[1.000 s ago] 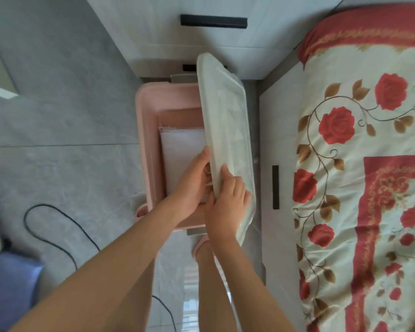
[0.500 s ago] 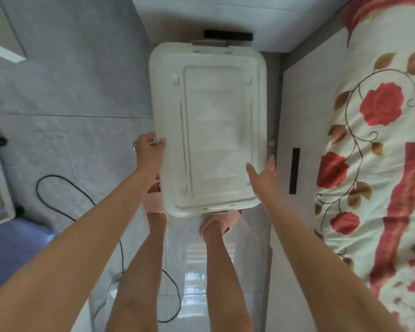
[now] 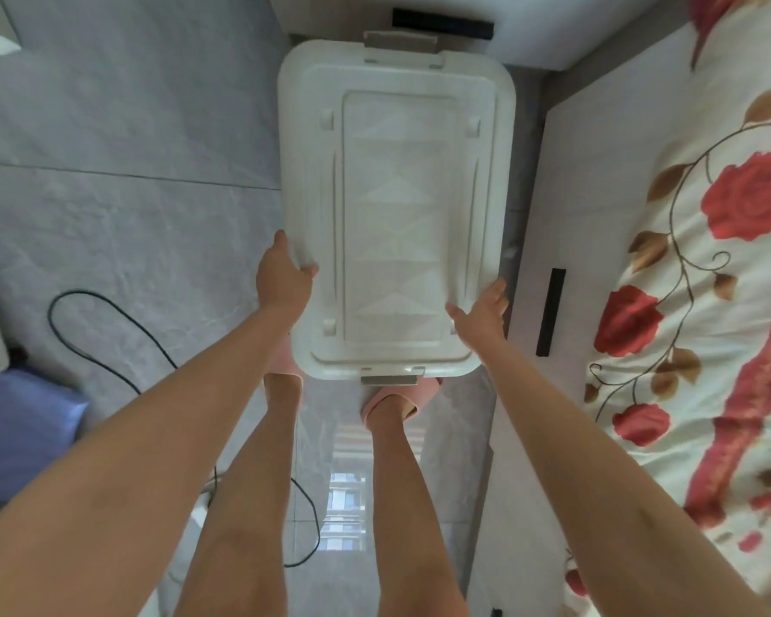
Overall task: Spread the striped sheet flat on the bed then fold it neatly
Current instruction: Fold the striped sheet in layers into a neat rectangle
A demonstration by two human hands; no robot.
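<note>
My left hand [image 3: 286, 278] clamps the rim of the white plastic lid [image 3: 397, 216], right hand [image 3: 481, 311] spread flat against it — the rose-print bed [image 3: 753, 305] lies to its right.

White lidded storage box [image 3: 397, 216], black cable [image 3: 83, 293] on grey tiled floor [image 3: 130, 126], pink slippers [image 3: 412, 394]

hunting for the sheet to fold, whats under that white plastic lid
The white rectangular plastic lid is opaque, covering everything beneath. Only pink slippers peek out at its near edge. The left hand grips its rim; the right hand touches it.
</note>
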